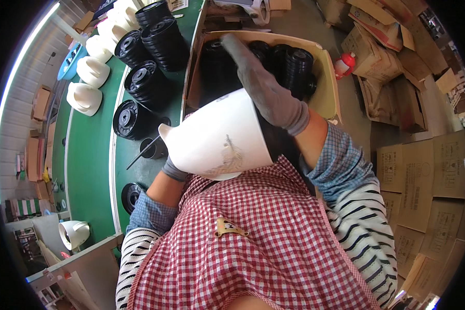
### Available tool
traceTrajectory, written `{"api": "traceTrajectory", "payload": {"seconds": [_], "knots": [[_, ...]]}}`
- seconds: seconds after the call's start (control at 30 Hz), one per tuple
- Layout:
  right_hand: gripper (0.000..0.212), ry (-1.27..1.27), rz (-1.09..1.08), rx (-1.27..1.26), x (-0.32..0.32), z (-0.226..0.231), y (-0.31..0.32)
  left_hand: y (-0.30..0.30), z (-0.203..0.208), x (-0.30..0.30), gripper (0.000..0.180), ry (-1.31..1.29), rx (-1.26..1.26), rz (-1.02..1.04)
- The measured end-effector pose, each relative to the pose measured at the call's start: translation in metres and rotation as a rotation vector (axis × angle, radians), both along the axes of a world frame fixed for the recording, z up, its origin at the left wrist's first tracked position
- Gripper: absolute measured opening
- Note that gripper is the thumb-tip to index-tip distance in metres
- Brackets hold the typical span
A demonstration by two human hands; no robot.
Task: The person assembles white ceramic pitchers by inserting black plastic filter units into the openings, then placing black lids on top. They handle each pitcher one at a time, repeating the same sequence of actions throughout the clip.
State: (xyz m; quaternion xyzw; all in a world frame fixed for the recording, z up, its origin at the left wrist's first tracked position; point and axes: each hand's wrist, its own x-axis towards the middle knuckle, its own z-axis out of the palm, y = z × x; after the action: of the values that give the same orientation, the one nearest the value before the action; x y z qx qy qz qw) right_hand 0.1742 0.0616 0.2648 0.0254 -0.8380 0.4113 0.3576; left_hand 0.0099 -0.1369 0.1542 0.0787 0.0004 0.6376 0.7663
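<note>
- Close against the red-checked apron [253, 243], a large white plastic housing [219, 139] is held up in front of the person's chest, its pointed edge aimed toward the green table [90, 155].
- Underneath it, the left hand [173, 169], in a grey glove, supports the housing from below; most of the hand is hidden by the white shell, so how its fingers are set cannot be told.
- Over the top, the right hand [266, 85], also grey-gloved, stretches forward into the open cardboard box [328, 88], with its fingers [232, 44] extended long and fairly flat over the black parts; whether they grip anything is not clear.
- Inside the box, stacks of black round discs [294, 64] stand on edge in rows.
- On the table to the left, more stacks of black discs [163, 39] sit beside a line of white housings [90, 72], and a thin dark rod [142, 151] leans by a small black cup.
- Flattened brown cartons [429, 175] lie on the floor at the right.
</note>
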Motion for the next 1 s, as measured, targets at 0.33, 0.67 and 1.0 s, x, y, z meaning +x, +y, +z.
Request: {"api": "traceTrajectory", "payload": {"seconds": [0.33,0.67,1.0], "knots": [[0.058,-0.096,-0.039,-0.018,0.034,-0.051,-0.010,-0.009,-0.038,-0.010,0.110,0.083,-0.336,0.327],[0.071,-0.167,-0.016,-0.401,0.042,0.012,-0.025,-0.019,-0.053,-0.008,0.088,-0.200,-0.094,0.248],[0.071,-0.064,-0.123,-0.206,0.049,-0.010,0.022,-0.017,-0.044,-0.014,0.106,0.048,-0.376,0.203]]}}
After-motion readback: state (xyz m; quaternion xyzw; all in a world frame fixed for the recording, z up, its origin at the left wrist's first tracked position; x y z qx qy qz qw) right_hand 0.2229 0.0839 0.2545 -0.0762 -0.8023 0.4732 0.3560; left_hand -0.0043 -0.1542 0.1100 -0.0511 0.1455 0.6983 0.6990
